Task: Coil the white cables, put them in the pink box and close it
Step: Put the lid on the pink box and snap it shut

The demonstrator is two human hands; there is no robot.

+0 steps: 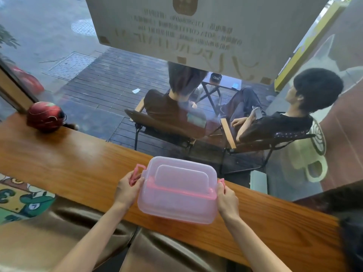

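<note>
Both bare forearms reach forward to the long brown wooden counter [78, 163]. The left hand [126, 190] curls its fingers and thumb round the pink plastic clip [137, 173] at the left end of the translucent pink plastic box [176, 205]; the right hand [227, 201] pinches the pink clip [221, 181] at the right end. One box, lid on, lies on the counter's near edge between the hands, its long axis running left to right. Two clips show, both swung outward. One red helmet [45, 116] sits far left.

One head-worn view looks steeply down, close over the wooden counter [78, 163].
</note>
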